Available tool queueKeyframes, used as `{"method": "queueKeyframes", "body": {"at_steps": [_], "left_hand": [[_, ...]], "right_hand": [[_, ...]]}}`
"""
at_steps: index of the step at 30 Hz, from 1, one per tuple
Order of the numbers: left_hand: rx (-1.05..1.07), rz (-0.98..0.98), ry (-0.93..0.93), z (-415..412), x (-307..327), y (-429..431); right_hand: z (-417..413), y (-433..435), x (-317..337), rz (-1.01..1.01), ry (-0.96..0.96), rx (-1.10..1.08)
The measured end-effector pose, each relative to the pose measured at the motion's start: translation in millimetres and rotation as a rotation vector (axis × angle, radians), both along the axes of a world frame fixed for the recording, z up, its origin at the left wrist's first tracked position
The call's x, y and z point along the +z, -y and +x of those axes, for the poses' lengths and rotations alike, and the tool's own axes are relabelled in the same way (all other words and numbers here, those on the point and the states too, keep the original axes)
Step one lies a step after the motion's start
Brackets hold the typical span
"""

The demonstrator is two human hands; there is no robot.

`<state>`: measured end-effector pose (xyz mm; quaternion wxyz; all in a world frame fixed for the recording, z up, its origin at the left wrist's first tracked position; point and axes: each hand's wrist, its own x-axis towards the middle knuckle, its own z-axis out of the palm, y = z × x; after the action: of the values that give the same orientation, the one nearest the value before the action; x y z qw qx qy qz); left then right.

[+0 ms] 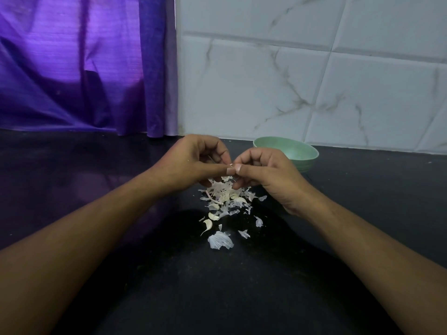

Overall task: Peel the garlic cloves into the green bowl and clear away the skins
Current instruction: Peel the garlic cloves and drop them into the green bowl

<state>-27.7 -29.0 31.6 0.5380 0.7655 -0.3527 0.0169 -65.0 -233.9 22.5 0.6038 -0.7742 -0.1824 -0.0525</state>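
Observation:
My left hand (193, 160) and my right hand (263, 172) meet thumb to thumb above the dark counter, both pinching one small garlic clove (231, 164) that is mostly hidden by the fingertips. Below them lies a pile of white garlic skins (225, 197) mixed with a few cloves. One loose clove (207, 224) and a large skin flake (220, 240) lie nearer to me. The green bowl (302, 151) stands behind my right hand, near the wall; its inside is only partly visible.
The black counter (96, 189) runs to a marble-tiled wall (314, 81) at the back right. A purple curtain (84, 68) hangs at the back left, reaching the counter.

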Motion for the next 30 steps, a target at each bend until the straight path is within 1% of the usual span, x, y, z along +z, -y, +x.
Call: {"method": "queueKeyframes", "body": {"at_steps": [7, 11, 21, 25, 30], "left_hand": [[-0.045, 0.039, -0.051, -1.5, 1.6, -0.5], [-0.042, 0.049, -0.050, -2.9, 2.1, 0.9], [-0.129, 0.064, -0.087, -4.6, 1.6, -0.8], [-0.108, 0.064, -0.032, -5.4, 0.3, 1.1], [0.019, 0.009, 0.112, -2.6, -2.0, 2.1]], "right_hand": [[-1.8, 2.6, 4.5, -0.018, -0.103, 0.083], [-1.2, 5.4, 6.3, -0.046, -0.141, 0.091], [-4.2, 0.2, 6.0, 0.014, -0.235, 0.098], [-4.4, -1.3, 7.6, 0.078, -0.274, 0.089], [-3.7, -5.5, 6.6, 0.257, -0.304, 0.044]]}}
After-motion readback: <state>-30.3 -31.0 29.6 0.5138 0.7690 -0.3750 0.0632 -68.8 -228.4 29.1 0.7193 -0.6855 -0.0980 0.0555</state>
